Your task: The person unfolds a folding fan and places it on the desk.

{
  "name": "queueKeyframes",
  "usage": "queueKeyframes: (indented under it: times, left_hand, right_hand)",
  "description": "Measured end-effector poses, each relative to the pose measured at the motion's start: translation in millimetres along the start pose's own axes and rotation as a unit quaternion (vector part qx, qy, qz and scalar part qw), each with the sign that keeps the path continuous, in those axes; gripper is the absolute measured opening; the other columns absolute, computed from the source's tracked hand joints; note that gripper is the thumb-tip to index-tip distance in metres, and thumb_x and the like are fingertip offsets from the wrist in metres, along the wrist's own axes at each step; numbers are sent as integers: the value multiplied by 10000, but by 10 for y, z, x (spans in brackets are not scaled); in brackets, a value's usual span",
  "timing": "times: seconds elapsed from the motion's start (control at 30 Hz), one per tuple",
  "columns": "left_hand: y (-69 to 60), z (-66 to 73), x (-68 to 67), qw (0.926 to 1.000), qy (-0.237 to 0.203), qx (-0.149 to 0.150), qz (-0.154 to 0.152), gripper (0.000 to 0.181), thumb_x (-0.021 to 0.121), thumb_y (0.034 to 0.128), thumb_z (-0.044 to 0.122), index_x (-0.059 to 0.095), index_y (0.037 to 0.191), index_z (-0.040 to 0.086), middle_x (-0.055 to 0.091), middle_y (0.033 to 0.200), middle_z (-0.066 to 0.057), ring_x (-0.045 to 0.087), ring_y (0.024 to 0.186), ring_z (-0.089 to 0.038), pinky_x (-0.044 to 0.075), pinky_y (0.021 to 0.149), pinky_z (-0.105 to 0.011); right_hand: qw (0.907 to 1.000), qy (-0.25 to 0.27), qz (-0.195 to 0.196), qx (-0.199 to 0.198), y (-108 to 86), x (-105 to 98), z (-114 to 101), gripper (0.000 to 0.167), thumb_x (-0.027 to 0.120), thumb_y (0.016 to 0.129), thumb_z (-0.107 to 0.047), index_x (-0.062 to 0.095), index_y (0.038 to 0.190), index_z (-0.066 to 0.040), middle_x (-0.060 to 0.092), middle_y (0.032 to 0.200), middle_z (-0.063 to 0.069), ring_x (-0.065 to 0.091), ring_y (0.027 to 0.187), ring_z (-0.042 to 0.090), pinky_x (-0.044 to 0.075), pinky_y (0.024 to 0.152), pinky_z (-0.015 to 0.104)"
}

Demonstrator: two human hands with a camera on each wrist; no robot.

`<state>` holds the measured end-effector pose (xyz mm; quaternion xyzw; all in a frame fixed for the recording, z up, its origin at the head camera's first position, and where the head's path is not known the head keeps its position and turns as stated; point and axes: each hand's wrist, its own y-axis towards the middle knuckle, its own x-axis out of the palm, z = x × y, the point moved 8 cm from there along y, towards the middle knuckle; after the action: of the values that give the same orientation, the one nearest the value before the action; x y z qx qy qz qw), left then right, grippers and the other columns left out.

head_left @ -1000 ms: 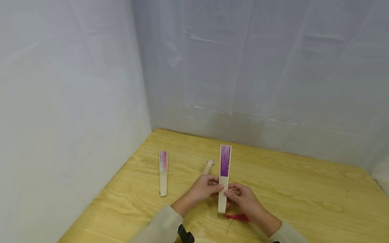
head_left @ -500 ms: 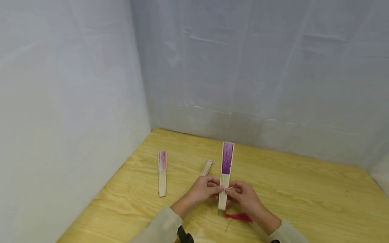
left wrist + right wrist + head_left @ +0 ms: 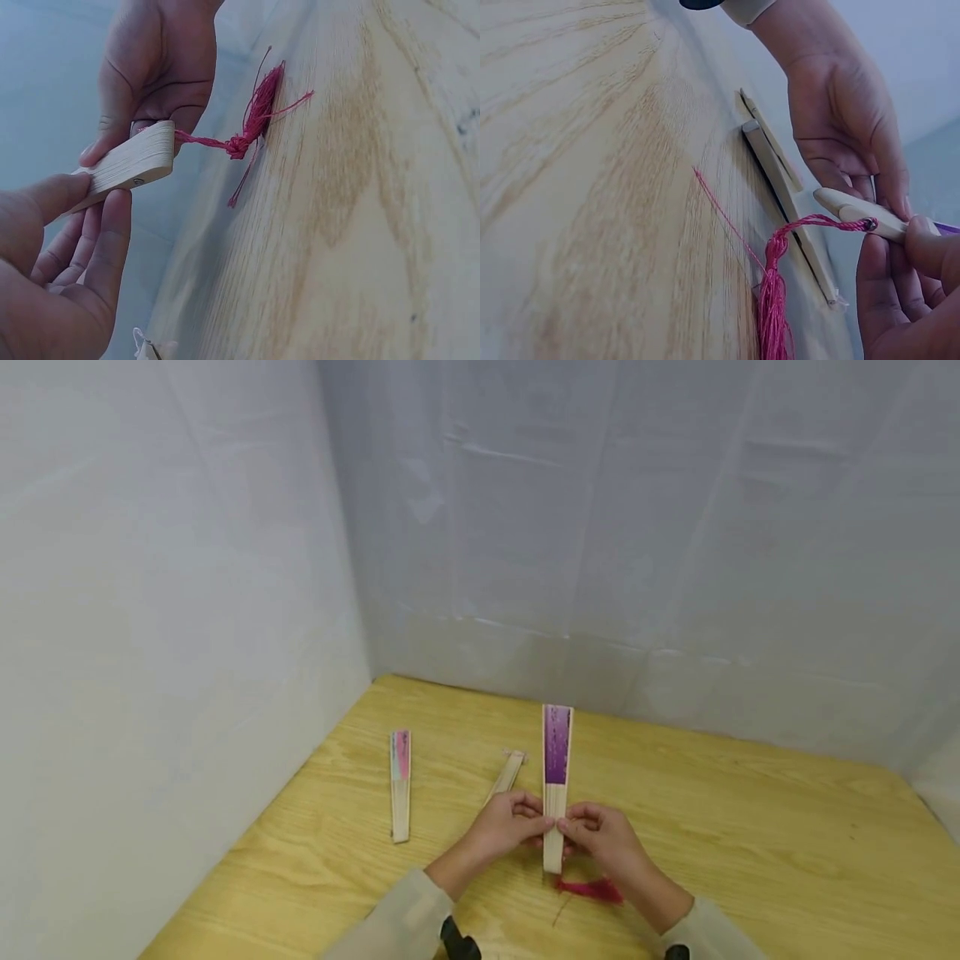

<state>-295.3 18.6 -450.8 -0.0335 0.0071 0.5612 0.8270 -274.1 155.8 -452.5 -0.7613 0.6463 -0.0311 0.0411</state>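
A folded fan with a purple top (image 3: 557, 745) and pale wooden ribs is held upright between both hands in the head view. My left hand (image 3: 501, 833) pinches its left side, and my right hand (image 3: 609, 842) pinches its right side, the thumbs nearly meeting on the ribs. From the riveted lower end hangs a red tassel (image 3: 596, 889); the left wrist view shows the tassel (image 3: 259, 109) near the wooden ribs (image 3: 135, 161). In the right wrist view its cord (image 3: 817, 221) runs through the rivet end.
On the wooden table (image 3: 735, 827), a folded fan with a pink and light-blue top (image 3: 401, 756) lies at the left. Another folded fan (image 3: 508, 772) lies partly behind my left hand. White sheeting (image 3: 525, 527) stands behind the table and at its left.
The purple fan has risen slightly in the head view, after leaning right and then coming back nearly upright. Both hands have kept their hold and shifted only a little.
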Motion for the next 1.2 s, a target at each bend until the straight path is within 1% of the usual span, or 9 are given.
queueKeyframes:
  times: [0.17, 0.33, 0.6, 0.8, 0.9, 1.03, 1.2]
  left_hand:
    - [-6, -4, 0, 9999, 45, -5, 108, 178, 699, 876, 15, 613, 1001, -77, 628, 817, -62, 613, 693, -150, 585, 691, -400]
    - [0, 3, -5, 9998, 48, 48, 171, 175, 698, 877, 14, 611, 995, -82, 627, 827, -68, 612, 679, -144, 586, 698, -415]
    - [-5, 22, -13, 9994, 36, 196, 285, 167, 708, 868, 10, 612, 966, -85, 630, 816, -73, 597, 653, -120, 587, 686, -425]
    - [-2, 56, -2, 9986, -195, 408, 275, 141, 677, 859, -67, 577, 947, -113, 628, 794, -75, 609, 658, -131, 592, 687, -391]
    - [-3, 70, 2, 9982, -283, 461, 251, 150, 658, 865, -80, 567, 975, -126, 630, 814, -88, 607, 665, -134, 591, 690, -395]
    - [2, 69, 4, 9981, -265, 483, 274, 163, 655, 874, -60, 563, 990, -128, 632, 829, -112, 612, 670, -154, 588, 691, -430]
    - [8, 34, 24, 9983, -62, 505, 299, 233, 670, 869, -37, 571, 1063, -120, 653, 870, -139, 621, 720, -164, 586, 683, -428]
  right_hand:
    - [9996, 79, 262, 92, -2, -28, 40, 183, 617, 942, -30, 604, 1039, 125, 691, 817, 33, 638, 708, 125, 562, 650, 257]
    - [9984, 122, 520, 165, -4, -47, 42, 181, 620, 938, -21, 618, 1040, 129, 698, 800, 41, 640, 703, 128, 563, 634, 261]
    - [9972, 114, 722, 150, -4, -52, 10, 143, 617, 925, 18, 632, 1006, 135, 683, 773, 36, 642, 675, 127, 564, 608, 259]
    - [9935, 139, 1099, 268, 9, -129, 24, 87, 643, 916, -5, 642, 941, 78, 682, 744, 53, 636, 645, 144, 563, 603, 266]
    - [9938, 161, 1077, 229, 18, -143, 11, 96, 637, 924, -17, 628, 953, 74, 682, 755, 46, 640, 658, 139, 568, 622, 265]
    - [9940, 325, 1032, 178, 15, -132, 5, 99, 622, 931, -2, 611, 977, 86, 680, 760, 37, 643, 668, 126, 569, 636, 256]
    - [9927, 508, 1075, 196, 6, -120, 21, 110, 608, 935, 13, 600, 1004, 98, 684, 775, 44, 641, 660, 116, 569, 644, 252]
